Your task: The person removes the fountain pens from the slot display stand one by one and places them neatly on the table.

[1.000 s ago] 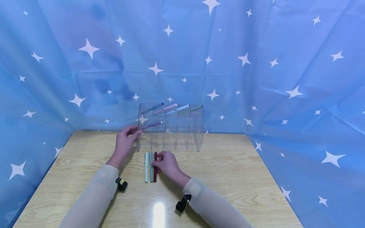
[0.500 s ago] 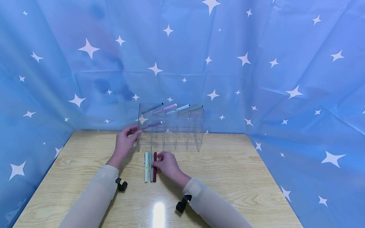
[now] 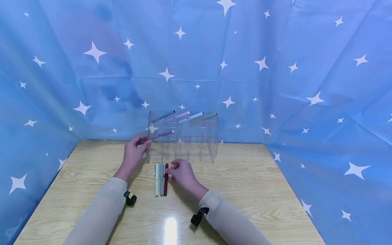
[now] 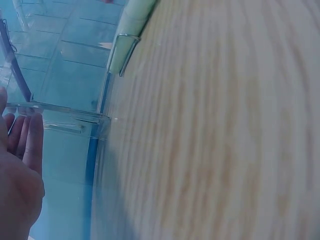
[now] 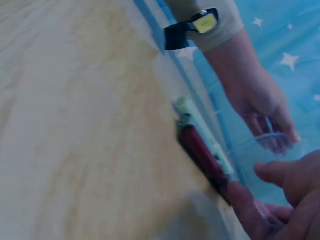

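Note:
My left hand (image 3: 134, 151) grips the left side wall of a clear compartment rack (image 3: 196, 153), thumb in front. In the left wrist view its fingers (image 4: 34, 142) lie along the wall. A purple pen (image 3: 163, 134) leans in a left compartment. Before the rack, a mint pen (image 3: 157, 182), a grey-blue pen (image 3: 162, 187) and a dark red pen (image 3: 165, 187) lie side by side. My right hand (image 3: 185, 175) is at the red pen's upper end; in the right wrist view thumb and finger stand apart, one fingertip at the pen's end (image 5: 207, 160).
Along the rack's top row lean a dark blue pen (image 3: 165, 116), a pink pen (image 3: 177, 116), a pale blue pen (image 3: 191, 117) and a grey-green pen (image 3: 209, 116). A starry blue curtain (image 3: 196, 68) rises behind the wooden table (image 3: 245, 190).
My right hand has shifted slightly up and right, its fingers coming off the dark red pen's side. The red pen has edged slightly left. My left hand stays on the rack.

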`<act>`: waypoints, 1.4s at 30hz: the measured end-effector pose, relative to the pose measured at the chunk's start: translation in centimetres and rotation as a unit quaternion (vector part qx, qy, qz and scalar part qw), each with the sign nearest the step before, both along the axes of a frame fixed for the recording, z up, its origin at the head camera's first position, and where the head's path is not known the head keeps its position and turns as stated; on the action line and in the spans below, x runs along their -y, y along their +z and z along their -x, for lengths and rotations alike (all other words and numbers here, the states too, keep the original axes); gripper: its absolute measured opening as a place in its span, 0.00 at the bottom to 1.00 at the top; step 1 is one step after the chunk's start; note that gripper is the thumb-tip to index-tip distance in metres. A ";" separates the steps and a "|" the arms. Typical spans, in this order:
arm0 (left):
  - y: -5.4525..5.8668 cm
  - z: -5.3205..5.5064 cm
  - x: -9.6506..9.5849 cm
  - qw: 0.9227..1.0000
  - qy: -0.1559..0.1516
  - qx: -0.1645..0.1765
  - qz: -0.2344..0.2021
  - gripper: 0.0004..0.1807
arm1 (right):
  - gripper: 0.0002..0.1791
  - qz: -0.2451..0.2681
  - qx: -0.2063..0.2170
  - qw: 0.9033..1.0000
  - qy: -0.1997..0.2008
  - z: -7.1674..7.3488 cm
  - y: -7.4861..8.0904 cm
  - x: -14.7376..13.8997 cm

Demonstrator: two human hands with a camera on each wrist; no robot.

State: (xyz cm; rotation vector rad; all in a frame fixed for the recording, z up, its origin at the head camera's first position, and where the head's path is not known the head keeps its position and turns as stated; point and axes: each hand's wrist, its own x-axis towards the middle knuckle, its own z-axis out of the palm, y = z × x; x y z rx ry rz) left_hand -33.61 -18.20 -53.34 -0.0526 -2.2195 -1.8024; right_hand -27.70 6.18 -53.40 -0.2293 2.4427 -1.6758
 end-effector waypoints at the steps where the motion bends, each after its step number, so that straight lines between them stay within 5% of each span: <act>1: 0.0 0.0 0.0 1.000 -0.001 0.000 -0.001 0.23 | 0.26 -0.001 -0.010 1.000 -0.002 0.1 0.2 -0.2; 14: 0.1 0.0 0.0 1.000 -0.005 -0.002 -0.006 0.27 | 0.24 0.050 -0.131 0.988 -0.069 1.5 3.1 -0.1; 32: 0.1 0.0 0.1 1.000 -0.009 0.011 -0.022 0.25 | 0.33 0.122 -0.168 0.971 -0.120 3.4 5.8 2.5; 42: -0.2 0.1 0.1 1.000 -0.008 0.004 -0.017 0.27 | 0.29 0.158 -0.173 0.961 -0.144 4.8 6.3 4.1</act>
